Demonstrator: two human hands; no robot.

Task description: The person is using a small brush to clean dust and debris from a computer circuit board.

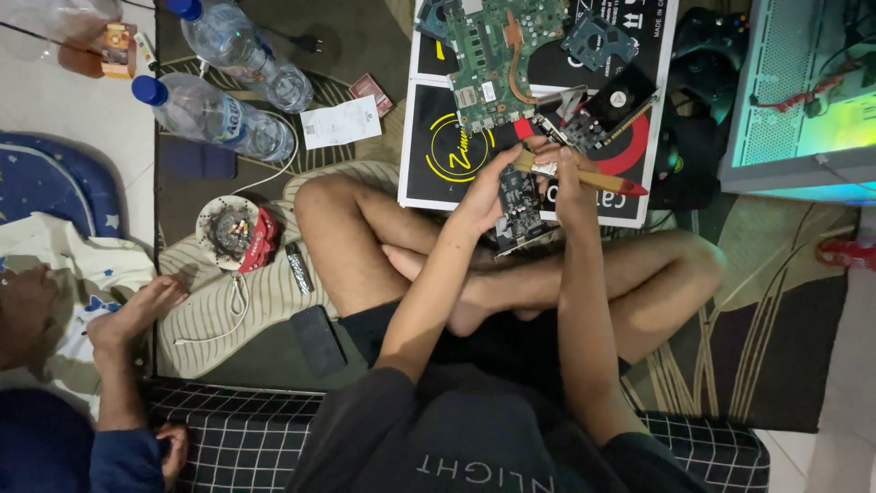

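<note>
The person sits cross-legged on a patterned rug (pixel 748 301), and both hands meet in the middle of the frame, just above the knees. The left hand (pixel 488 187) is curled around a small dark circuit card (pixel 520 208), flat and stiff, with tiny parts on it; part of the card is hidden behind the fingers. The right hand (pixel 568 183) is closed around a paintbrush (pixel 584 175) with a wooden handle and a red tip, which lies across the top of the card. Just above the hands, at the upper middle of the frame, a big green circuit board (pixel 493 50) and a black fan card (pixel 611 105) rest on a flat black and white box (pixel 438 151). At the upper left lie two clear plastic bottles (pixel 219 114) with blue caps, next to a paper slip (pixel 339 121). A round ashtray (pixel 228 230) sits at the middle left, and a black phone (pixel 318 340) lies lower down. Another person's hand (pixel 137 315) shows at the lower left, cut off by the edge. A glowing computer case (pixel 803 91) fills the upper right, only partly seen.
</note>
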